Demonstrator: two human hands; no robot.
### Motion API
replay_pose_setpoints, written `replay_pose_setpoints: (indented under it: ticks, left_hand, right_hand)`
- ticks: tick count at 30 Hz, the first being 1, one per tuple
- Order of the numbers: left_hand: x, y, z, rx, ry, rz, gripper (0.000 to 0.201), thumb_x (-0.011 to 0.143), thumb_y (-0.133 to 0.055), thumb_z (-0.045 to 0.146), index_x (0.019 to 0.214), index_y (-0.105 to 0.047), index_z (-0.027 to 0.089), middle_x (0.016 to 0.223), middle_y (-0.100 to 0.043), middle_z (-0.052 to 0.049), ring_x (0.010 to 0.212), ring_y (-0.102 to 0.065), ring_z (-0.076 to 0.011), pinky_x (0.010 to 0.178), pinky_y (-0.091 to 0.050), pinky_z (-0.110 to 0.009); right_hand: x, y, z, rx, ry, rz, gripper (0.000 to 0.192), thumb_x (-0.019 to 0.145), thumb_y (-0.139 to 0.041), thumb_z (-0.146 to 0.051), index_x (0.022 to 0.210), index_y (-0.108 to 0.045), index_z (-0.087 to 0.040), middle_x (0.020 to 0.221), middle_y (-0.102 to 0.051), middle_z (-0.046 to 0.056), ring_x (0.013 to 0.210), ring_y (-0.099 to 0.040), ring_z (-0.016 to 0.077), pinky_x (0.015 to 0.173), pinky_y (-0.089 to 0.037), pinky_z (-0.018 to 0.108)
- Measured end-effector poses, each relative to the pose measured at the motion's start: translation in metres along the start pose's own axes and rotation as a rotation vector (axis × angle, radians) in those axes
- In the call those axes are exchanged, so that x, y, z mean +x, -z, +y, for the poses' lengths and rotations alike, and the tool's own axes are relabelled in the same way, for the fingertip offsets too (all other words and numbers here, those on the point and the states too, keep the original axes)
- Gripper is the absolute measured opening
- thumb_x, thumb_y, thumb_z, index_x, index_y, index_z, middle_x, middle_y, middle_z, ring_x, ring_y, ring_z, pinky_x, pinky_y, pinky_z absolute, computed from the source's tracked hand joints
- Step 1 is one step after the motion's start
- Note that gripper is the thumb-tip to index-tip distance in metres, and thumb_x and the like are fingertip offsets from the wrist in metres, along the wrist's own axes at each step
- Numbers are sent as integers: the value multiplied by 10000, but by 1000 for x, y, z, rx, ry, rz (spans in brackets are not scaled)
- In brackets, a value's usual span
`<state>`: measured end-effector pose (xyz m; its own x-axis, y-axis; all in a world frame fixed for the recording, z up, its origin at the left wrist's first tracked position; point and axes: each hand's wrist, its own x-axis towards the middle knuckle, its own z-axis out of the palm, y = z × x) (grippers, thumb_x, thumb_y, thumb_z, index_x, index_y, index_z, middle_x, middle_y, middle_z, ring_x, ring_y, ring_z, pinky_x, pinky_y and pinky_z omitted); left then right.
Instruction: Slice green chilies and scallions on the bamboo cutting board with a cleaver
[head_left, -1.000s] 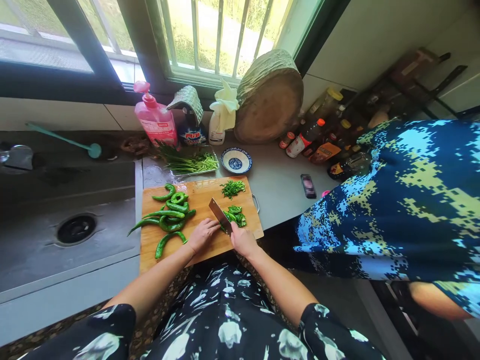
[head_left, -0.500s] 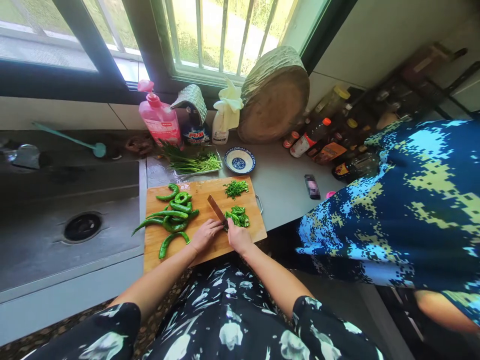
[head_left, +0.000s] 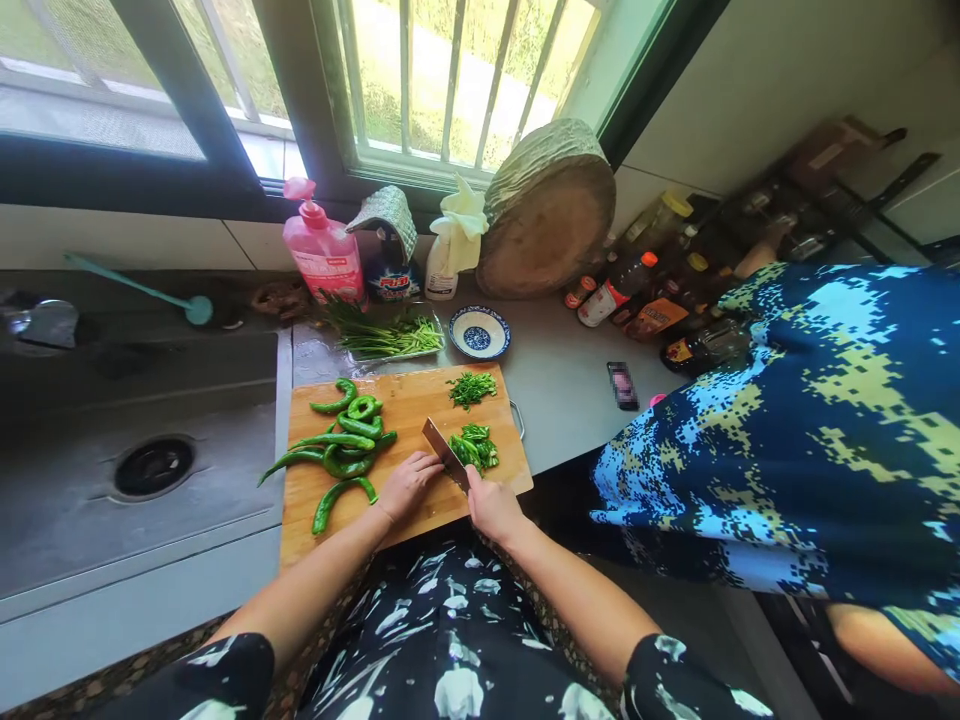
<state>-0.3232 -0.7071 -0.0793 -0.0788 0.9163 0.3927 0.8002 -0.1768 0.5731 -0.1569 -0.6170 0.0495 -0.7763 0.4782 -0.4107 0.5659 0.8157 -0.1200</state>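
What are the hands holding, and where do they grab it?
The right hand holds a knife by its handle. The left hand rests on the cutting board; what lies under it is hidden.

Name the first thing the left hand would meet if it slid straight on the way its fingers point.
Probably the knife blade: the left hand points its fingers at it across the cutting board, though depth is unclear.

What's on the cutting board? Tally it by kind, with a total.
Whole green peppers: about 7, overlapping
Chopped green piles: 2
Knife: 1
Total: about 10
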Motion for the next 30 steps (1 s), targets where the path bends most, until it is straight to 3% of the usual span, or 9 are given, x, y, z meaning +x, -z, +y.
replay_pose_setpoints:
  ticks: [7,11,14,17,20,24,27,30]
  left_hand:
    - [8,1,9,20,37,-5,289,899,-371,203,942,-655,171,957,-659,-78,871,-546,-163,770,-492,-312]
    - [3,29,18,36,98,6,271,897,-381,221,984,-635,191,957,-649,-63,876,-545,-161,770,-483,-303]
    - [-25,64,16,198,266,84,254,872,-410,224,948,-649,186,904,-645,-79,842,-542,-191,753,-474,-328]
    - [-63,92,7,403,458,30,217,821,-458,254,875,-663,204,839,-638,-83,785,-537,-231,677,-468,-354]
    - [-91,102,-4,489,623,-24,238,775,-480,272,923,-637,172,873,-633,-101,822,-550,-262,705,-470,-378]
    - [-106,103,-12,490,775,-22,244,779,-452,291,900,-604,144,825,-632,-103,769,-579,-241,713,-476,-361]
    - [-98,102,-8,540,753,81,240,790,-472,311,902,-594,137,861,-624,-120,816,-569,-257,737,-468,-386]
    - [-71,89,6,461,543,173,211,823,-474,287,946,-590,163,970,-615,-107,920,-538,-244,822,-444,-392]
  right_hand:
    - [31,-17,-5,38,-1,105,514,878,-353,-213,1373,-280,-93,834,-681,117,731,-654,197,658,-498,267]
    - [34,-18,10,45,-10,146,502,881,-366,-242,1366,-321,-121,842,-684,99,734,-650,195,654,-497,265]
    - [31,-21,18,53,-8,168,498,878,-380,-253,1362,-340,-143,836,-686,85,723,-648,191,644,-494,258]
    - [27,-24,20,92,16,192,493,877,-385,-269,1358,-351,-166,857,-686,76,741,-647,189,657,-490,252]
    - [23,-27,20,131,29,212,480,881,-372,-265,1350,-366,-161,854,-686,75,745,-646,186,670,-485,249]
    - [21,-30,20,130,-10,229,469,880,-368,-259,1336,-381,-151,824,-688,75,715,-646,187,659,-484,250]
    - [20,-29,19,131,-27,227,454,878,-374,-257,1320,-398,-158,839,-690,75,719,-649,187,657,-480,246]
    - [18,-26,15,135,-21,220,450,875,-383,-252,1317,-396,-167,840,-691,69,723,-652,185,658,-477,242]
